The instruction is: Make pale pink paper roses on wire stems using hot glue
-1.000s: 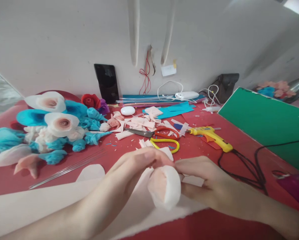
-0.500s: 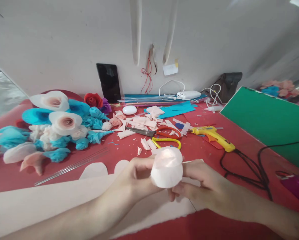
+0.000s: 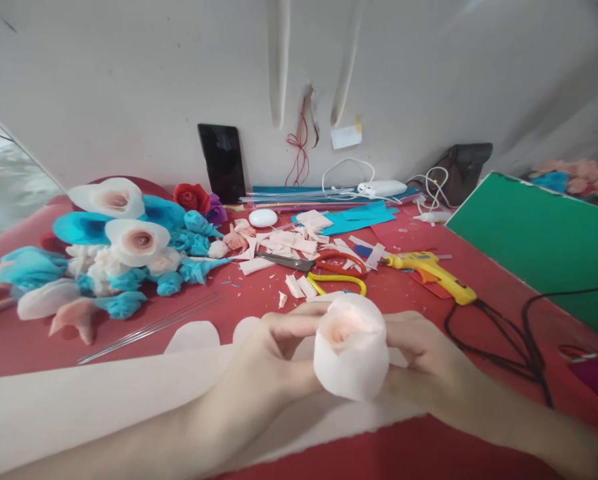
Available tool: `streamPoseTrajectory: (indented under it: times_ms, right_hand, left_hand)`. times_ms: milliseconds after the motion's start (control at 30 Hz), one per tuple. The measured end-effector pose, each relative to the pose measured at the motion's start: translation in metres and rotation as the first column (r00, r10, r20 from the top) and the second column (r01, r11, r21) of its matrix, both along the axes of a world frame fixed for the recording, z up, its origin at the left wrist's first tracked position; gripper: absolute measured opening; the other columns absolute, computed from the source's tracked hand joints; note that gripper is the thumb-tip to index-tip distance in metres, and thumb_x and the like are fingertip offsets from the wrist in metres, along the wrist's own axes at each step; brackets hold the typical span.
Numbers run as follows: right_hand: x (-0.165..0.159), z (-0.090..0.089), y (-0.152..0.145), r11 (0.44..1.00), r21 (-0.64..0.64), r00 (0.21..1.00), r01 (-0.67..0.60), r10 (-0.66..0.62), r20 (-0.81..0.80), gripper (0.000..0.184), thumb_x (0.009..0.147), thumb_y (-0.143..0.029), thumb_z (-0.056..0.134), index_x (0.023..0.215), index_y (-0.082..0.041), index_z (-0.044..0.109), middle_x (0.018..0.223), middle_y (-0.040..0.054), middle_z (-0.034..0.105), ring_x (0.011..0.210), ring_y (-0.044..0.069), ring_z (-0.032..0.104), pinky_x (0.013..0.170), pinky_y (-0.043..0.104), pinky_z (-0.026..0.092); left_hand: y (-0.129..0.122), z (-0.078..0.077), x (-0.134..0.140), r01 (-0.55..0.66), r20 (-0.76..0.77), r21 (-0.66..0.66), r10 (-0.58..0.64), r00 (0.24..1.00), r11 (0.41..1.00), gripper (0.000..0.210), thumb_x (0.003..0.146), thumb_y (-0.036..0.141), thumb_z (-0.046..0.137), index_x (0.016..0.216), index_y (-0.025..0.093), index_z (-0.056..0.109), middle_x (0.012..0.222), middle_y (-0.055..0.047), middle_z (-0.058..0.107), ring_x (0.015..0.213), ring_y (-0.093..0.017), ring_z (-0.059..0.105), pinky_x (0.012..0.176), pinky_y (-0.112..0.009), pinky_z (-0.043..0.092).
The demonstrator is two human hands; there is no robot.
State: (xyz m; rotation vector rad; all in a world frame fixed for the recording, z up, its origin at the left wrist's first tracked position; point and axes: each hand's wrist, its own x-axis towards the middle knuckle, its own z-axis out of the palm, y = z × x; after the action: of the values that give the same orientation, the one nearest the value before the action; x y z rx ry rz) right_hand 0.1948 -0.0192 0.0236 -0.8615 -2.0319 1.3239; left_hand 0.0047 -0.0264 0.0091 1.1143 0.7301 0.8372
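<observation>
Between my hands is a pale pink-white paper flower (image 3: pixel 351 363), its opening tilted toward me so the pinker folded centre shows. My left hand (image 3: pixel 279 363) grips the flower's left side, fingers behind and thumb in front. From the right, my right hand (image 3: pixel 423 370) closes on its other side, the fingertips partly hidden behind the petals. Beneath both hands lies a long pale paper strip (image 3: pixel 103 400). Two rounded paper petals (image 3: pixel 193 337) stick out past the strip's far edge.
Finished paper flowers (image 3: pixel 139 241) pile up at the left, beside thin metal wires (image 3: pixel 143 330). Scissors (image 3: pixel 313 265) lie among paper scraps (image 3: pixel 283 243). A yellow glue gun (image 3: pixel 433 275) with a black cord is at the right, near a green board (image 3: pixel 543 233). A phone (image 3: pixel 222 163) leans on the wall.
The flower has come a little closer and tipped toward me, so its pink centre now shows. Both hands have shifted slightly with it, still holding on.
</observation>
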Motion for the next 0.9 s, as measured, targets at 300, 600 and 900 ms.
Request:
streamPoseTrajectory:
  times_ms: [300,600,900]
  right_hand:
    - [0.01,0.01,0.0,0.995,0.093,0.995,-0.037,0.028,0.095,0.022,0.093,-0.038,0.046,0.1,-0.027,0.064,0.084,0.0004,0.064,0.079,0.012,0.06,0.073,0.016,0.047]
    - [0.017,-0.002,-0.001,0.979,0.187,0.996,-0.078,0.067,0.065,0.024,0.094,-0.036,0.045,0.111,-0.027,0.06,0.114,0.0043,0.062,0.108,0.018,0.056,0.093,0.024,0.044]
    - [0.015,-0.004,0.0,0.968,0.195,0.987,-0.158,0.159,0.012,0.021,0.091,-0.022,0.052,0.11,-0.025,0.06,0.096,0.0035,0.065,0.097,0.014,0.059,0.084,0.022,0.046]
  left_hand:
    - [0.004,0.005,-0.009,0.124,0.213,0.011,-0.123,0.969,0.992,0.055,0.072,0.001,0.052,0.116,0.033,0.057,0.1,0.004,0.063,0.102,-0.015,0.054,0.087,-0.024,0.042]
    - [0.015,0.031,-0.016,0.08,0.008,0.002,-0.08,0.997,0.997,0.017,0.086,0.034,0.055,0.079,0.021,0.062,0.081,0.003,0.055,0.083,-0.012,0.049,0.078,-0.02,0.038]
    - [0.007,0.028,-0.015,0.251,0.133,-0.095,-0.237,0.962,0.963,0.011,0.077,0.03,0.067,0.073,0.02,0.063,0.102,0.001,0.057,0.094,-0.016,0.052,0.081,-0.023,0.041]
